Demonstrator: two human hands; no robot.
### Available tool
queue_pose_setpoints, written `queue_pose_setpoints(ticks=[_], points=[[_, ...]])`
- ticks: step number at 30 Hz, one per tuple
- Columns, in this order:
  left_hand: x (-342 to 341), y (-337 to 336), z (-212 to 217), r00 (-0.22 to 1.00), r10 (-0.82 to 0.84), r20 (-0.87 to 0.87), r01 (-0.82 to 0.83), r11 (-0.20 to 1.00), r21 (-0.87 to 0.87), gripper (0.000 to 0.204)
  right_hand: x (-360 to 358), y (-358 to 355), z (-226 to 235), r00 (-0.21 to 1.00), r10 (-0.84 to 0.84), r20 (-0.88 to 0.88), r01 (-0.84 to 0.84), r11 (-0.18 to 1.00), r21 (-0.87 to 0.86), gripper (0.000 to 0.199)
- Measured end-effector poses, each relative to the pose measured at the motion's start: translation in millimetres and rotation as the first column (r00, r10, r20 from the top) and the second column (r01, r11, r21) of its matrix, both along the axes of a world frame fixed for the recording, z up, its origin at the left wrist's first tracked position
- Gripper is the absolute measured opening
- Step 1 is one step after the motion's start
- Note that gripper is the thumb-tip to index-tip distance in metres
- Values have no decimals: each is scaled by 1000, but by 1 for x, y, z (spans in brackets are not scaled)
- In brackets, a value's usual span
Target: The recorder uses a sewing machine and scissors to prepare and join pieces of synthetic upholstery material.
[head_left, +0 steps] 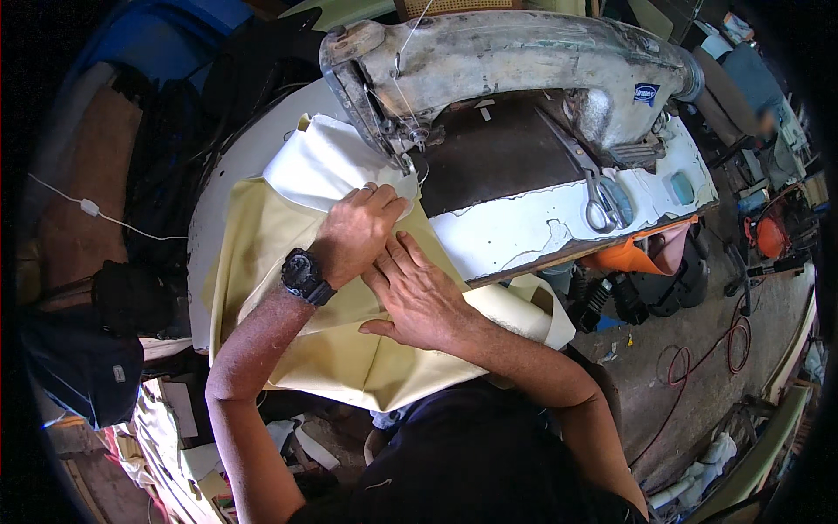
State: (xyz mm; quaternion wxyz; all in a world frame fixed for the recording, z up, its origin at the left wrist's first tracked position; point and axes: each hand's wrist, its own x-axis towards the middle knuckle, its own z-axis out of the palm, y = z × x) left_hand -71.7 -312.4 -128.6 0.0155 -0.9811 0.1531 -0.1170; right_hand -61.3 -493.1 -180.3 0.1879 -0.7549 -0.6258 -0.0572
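My left hand [360, 225], a black watch [302, 274] on its wrist, is closed with fingers curled onto a pale yellow upholstery sheet [262, 240], just short of the needle of a worn grey sewing machine [497, 57]. Just behind it, my right hand [421, 301] lies flat on the sheet with its fingers stretched out, the tips touching the left hand. A white section [314, 162] of material shows at the sheet's far end, beside the presser foot [405, 163]. The sheet drapes over the table's near edge towards my lap.
Metal scissors [598, 205] lie on the white table [506, 231] right of the work, under the machine arm. An orange cloth [637, 253] hangs below the table edge. Dark bags [78, 367] are at the left; a red hose [685, 358] lies on the floor at right.
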Motion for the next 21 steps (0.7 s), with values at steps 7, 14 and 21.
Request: queue_pose_setpoints(ticks=[7,14,21], points=[[2,-10,1,998,51,-31,-50,998,24,35,0,0,-2,999,15,-29,-14,999,37,95],[9,-15,-2,995,92,-28,-90,994,64,29,8,2,-2,1000,13,-25,-12,997,71,97],[21,-14,-5,984,175,-36,-169,978,118,26,16,13,-2,998,-5,-60,10,997,82,101]])
